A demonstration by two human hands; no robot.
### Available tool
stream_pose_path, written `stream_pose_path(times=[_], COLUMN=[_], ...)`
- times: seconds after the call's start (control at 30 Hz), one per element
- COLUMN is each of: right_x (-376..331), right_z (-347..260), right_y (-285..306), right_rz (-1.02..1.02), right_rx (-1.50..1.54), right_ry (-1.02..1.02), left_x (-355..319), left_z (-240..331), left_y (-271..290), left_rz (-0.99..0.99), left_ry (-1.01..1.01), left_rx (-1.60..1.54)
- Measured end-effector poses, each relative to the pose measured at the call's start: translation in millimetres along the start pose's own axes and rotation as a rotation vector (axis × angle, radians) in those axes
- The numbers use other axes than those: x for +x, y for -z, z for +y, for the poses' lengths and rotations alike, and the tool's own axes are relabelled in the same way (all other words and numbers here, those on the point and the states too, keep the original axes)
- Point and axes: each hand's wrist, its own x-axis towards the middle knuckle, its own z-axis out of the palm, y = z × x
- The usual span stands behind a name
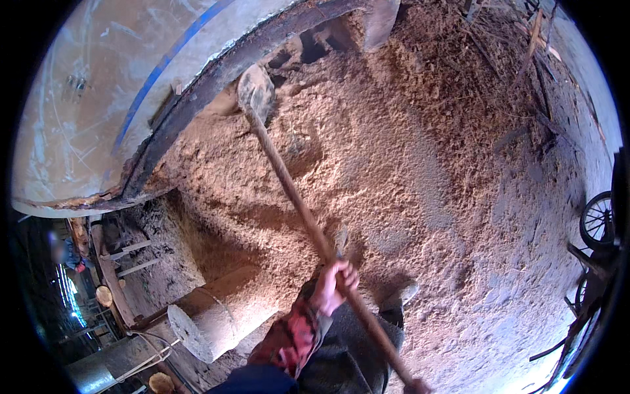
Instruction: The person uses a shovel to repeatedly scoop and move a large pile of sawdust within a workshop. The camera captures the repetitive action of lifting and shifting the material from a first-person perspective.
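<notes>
Two hands are gripping one long wooden shovel (308,220). The left hand (335,285) is wrapping its fingers tight around the middle of the handle, just below the center of the view. The right hand (418,386) is sitting at the very end of the handle, at about 5 o'clock on the rim, and it is mostly cut off, so I cannot tell how its fingers are closing. The shovel is running up toward 11 o'clock. Its flat blade (256,92) is resting at the top edge of a big sawdust pile (407,164), right beside a dark curved rim (216,79) of a large pale round tank (98,98) with a blue stripe. The sawdust is filling most of the view. A red patterned sleeve (292,338) is covering the left arm. A shoe (401,294) is poking out at the handle's 3 o'clock side, pressing into the sawdust. A short pale log (210,318) is lying at 7 o'clock. A wheel (597,220), maybe from a cart, is showing at 3 o'clock, well apart.
</notes>
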Motion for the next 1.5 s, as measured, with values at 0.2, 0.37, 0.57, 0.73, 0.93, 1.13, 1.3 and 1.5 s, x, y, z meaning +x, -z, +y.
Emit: stream_pose_path(times=[0.2,0.37,0.57,0.73,0.93,1.13,1.3,1.5], right_x=[218.9,261.9,245.7,280.0,290.4,289.2,275.1,295.8], right_z=[-78.3,-136.7,-151.8,-204.7,-205.9,-157.5,-112.0,-82.1], right_y=[108.9,152.3,288.3,360.4,290.4,164.2,63.5,-75.3], right_rz=[0.084,0.11,0.199,0.153,0.069,0.175,0.049,-0.04], right_rx=[0.307,0.371,0.373,0.218,0.133,0.396,0.535,0.436], right_ry=[0.135,0.214,0.421,0.574,0.54,0.408,0.15,0.051], left_x=[108.2,103.5,55.6,48.7,83.3,118.0,158.6,208.7], left_z=[41.1,43.1,63.9,116.6,148.4,92.0,55.2,13.4], left_y=[-34.8,-51.9,-141.7,-187.7,-146.5,-66.2,-4.2,79.3], left_rz=[-0.103,-0.082,-0.241,-0.254,-0.23,-0.075,0.006,0.193], left_ry=[-0.228,-0.1,-0.087,-0.05,-0.033,-0.039,-0.051,-0.117], left_rx=[-0.01,-0.027,-0.322,-0.36,-0.207,0.015,0.161,0.395])
